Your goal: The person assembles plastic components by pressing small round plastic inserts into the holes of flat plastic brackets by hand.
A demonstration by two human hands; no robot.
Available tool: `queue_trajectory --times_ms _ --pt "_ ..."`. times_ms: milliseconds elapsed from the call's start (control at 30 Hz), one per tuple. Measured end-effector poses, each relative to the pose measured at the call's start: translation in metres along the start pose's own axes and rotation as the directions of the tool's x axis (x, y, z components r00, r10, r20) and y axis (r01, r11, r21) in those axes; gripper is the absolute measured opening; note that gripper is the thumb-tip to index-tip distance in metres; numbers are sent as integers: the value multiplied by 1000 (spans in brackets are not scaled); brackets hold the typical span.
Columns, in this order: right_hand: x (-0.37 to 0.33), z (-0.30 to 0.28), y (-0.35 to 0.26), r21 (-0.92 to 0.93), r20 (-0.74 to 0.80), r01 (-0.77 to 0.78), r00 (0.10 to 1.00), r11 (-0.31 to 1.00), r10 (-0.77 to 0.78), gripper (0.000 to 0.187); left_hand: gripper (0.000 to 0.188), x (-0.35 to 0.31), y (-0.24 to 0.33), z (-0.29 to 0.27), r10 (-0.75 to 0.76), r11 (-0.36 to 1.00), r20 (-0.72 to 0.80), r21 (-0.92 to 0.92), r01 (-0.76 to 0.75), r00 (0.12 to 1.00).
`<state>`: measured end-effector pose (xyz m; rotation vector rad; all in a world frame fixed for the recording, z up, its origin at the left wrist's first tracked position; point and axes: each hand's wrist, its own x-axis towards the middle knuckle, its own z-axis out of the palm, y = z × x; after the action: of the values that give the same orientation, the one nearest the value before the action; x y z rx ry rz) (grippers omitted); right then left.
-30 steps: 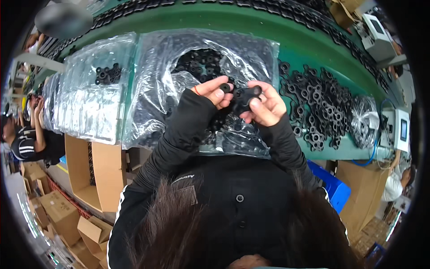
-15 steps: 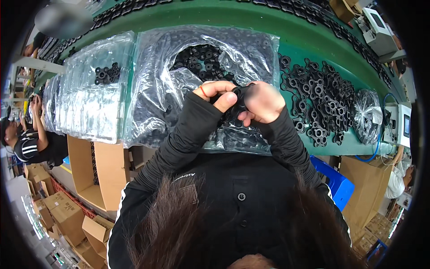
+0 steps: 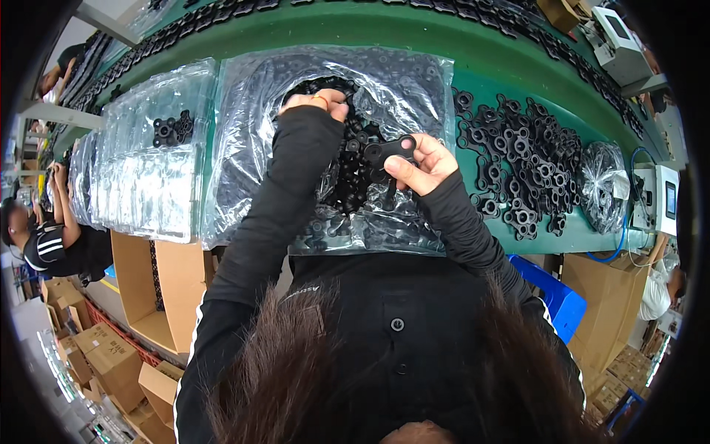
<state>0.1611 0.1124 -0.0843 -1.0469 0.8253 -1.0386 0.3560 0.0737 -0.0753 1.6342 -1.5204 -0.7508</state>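
Observation:
My right hand [image 3: 429, 164] pinches a black three-lobed plate [image 3: 390, 150] with round holes, thumb on top, over the front right of the bag. My left hand [image 3: 316, 102] is bent down into the torn opening of a large clear plastic bag [image 3: 255, 89], at the far side of the loose black round parts [image 3: 353, 174]. Its fingertips are hidden, so whether it grips one of them does not show. To the right, a heap of black lobed plates [image 3: 525, 159] lies on the green table [image 3: 462, 74].
Clear plastic trays [image 3: 148, 177] stand at the left, with a few black lobed pieces [image 3: 174, 129] on them. A bundled clear bag [image 3: 605, 185] and a white device [image 3: 665, 200] are at the right. Black parts line the far belt [image 3: 473, 13]. Cardboard boxes [image 3: 144, 288] and a blue bin [image 3: 551, 296] sit below.
My hands were together over the bag and have parted. The left moved away to the far left, into the bag's opening; the right stayed near with the black three-lobed plate, now plainly visible.

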Motion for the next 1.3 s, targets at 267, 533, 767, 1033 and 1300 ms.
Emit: queue_trajectory --times_ms 267,533,767,1033,1300 --pt "2 -8 1 250 -14 -151 987 956 160 26 13 2 11 -3 75 605 164 777 -175 984" --pt "7 -7 -6 191 92 -61 995 980 44 27 18 -43 38 -1 -189 628 116 -749 211 975" --pt "7 1 -2 138 161 -26 987 990 3 30 19 -57 25 0 -166 627 216 -730 273 962" --pt "1 -6 -6 210 221 -136 971 968 88 32 19 -67 42 -2 30 891 131 -452 33 991" --pt "-3 0 4 1 116 73 991 997 -73 29 16 -73 31 15 -75 757 41 -648 84 996"
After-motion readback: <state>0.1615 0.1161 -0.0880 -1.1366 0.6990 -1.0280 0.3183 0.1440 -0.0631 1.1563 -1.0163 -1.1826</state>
